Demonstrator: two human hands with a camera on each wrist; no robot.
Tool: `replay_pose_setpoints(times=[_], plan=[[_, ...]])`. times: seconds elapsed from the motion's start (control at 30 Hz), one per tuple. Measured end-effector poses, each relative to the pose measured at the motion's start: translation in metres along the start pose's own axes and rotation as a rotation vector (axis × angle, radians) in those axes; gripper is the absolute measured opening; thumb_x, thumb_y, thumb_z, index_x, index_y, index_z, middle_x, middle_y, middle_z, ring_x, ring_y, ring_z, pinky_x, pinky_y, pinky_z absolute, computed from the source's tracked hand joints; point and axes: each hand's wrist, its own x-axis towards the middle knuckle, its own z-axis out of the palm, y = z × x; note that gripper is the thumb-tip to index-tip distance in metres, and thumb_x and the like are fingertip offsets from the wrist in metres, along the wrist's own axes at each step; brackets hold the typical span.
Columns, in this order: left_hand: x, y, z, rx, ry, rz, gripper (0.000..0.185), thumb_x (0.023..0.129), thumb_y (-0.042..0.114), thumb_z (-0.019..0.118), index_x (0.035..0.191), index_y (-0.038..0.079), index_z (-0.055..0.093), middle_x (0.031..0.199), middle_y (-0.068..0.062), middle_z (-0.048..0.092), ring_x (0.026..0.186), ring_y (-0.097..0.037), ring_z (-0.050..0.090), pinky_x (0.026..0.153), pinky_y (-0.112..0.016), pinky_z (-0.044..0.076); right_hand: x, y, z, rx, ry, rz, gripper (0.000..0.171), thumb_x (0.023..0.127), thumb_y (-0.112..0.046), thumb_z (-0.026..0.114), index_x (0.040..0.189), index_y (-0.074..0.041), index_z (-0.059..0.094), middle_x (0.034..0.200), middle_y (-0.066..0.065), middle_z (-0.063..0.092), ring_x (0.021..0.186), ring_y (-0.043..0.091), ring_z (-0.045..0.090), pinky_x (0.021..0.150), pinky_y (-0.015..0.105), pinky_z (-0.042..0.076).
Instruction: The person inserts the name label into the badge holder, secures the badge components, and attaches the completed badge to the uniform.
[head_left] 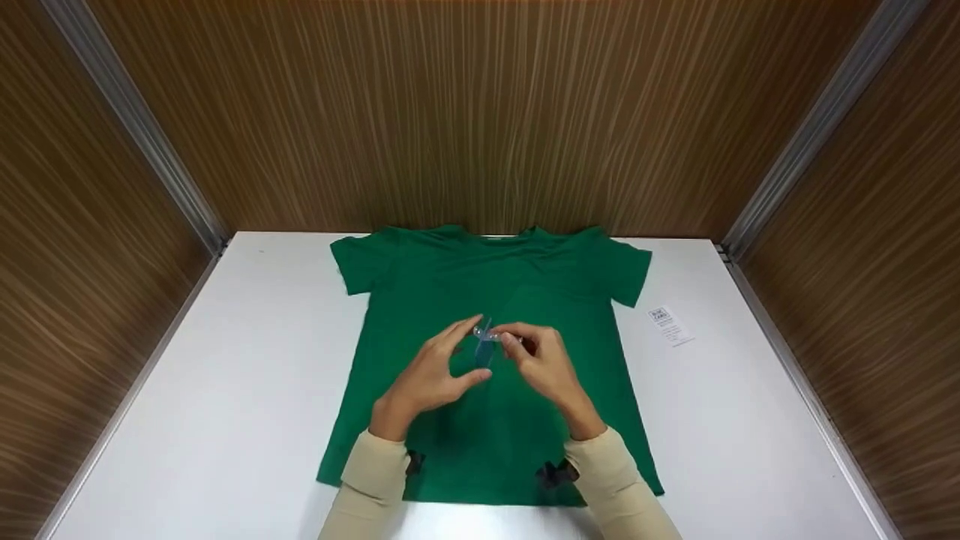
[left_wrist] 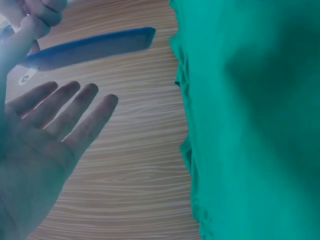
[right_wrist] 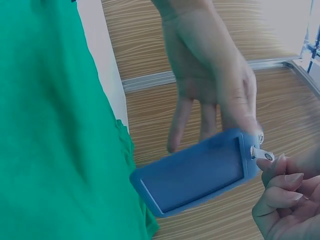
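Above the green T-shirt [head_left: 480,435], which lies spread on the white table, a blue card holder [right_wrist: 192,172] hangs tilted in the air. The holder shows nearly edge-on in the left wrist view. My right hand [head_left: 546,364] pinches the small clear strap [right_wrist: 262,155] with a metal snap at the holder's end. Around the holder's other side, my left hand [head_left: 431,375] has its fingers spread and mostly straight. The left thumb seems to touch the holder's corner in the right wrist view; firm contact is hard to tell.
A white printed card [head_left: 670,325] lies on the white table [head_left: 247,360], right of the shirt. Wood-grain panels [head_left: 480,112] rise behind and on both sides, with metal strips [head_left: 825,112] along the corners.
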Motion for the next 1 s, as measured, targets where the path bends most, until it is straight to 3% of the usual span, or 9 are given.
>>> replay_pose_setpoints(times=[0.23, 0.47, 0.83, 1.0], plan=[[-0.0006, -0.0043, 0.0001, -0.020, -0.056, -0.021, 0.091, 0.093, 0.021, 0.079, 0.165, 0.014, 0.023, 0.169, -0.010, 0.033, 0.151, -0.032, 0.041, 0.114, -0.057, 0.045, -0.0005, -0.0024, -0.0034, 0.017, -0.022, -0.013, 0.024, 0.107, -0.009, 0.055, 0.112, 0.000, 0.077, 0.072, 0.014, 0.062, 0.053, 0.002, 0.043, 0.054, 0.020, 0.040], [-0.0005, -0.0070, 0.0014, -0.025, -0.068, -0.005, 0.087, 0.093, 0.011, 0.077, 0.164, 0.014, 0.025, 0.166, -0.013, 0.037, 0.149, -0.031, 0.043, 0.114, -0.058, 0.044, -0.0010, -0.0053, -0.0038, 0.034, -0.021, -0.009, 0.025, 0.107, -0.009, 0.054, 0.112, 0.000, 0.077, 0.070, 0.010, 0.060, 0.052, 0.001, 0.040, 0.054, 0.021, 0.040], [-0.0001, -0.0074, 0.0046, -0.011, -0.067, 0.011, 0.076, 0.095, 0.009, 0.074, 0.159, 0.007, 0.033, 0.159, -0.016, 0.045, 0.144, -0.032, 0.049, 0.118, -0.055, 0.042, -0.0014, -0.0066, -0.0034, 0.045, -0.030, -0.006, 0.025, 0.107, -0.010, 0.054, 0.112, 0.001, 0.076, 0.069, 0.011, 0.057, 0.052, 0.001, 0.037, 0.053, 0.020, 0.036], [0.0000, -0.0073, 0.0044, -0.013, -0.071, 0.005, 0.083, 0.094, 0.010, 0.075, 0.163, 0.013, 0.027, 0.164, -0.010, 0.040, 0.151, -0.029, 0.041, 0.123, -0.053, 0.035, -0.0013, -0.0070, -0.0040, 0.044, -0.030, -0.025, 0.025, 0.107, -0.009, 0.054, 0.112, 0.001, 0.076, 0.069, 0.008, 0.057, 0.052, 0.001, 0.038, 0.053, 0.020, 0.037]])
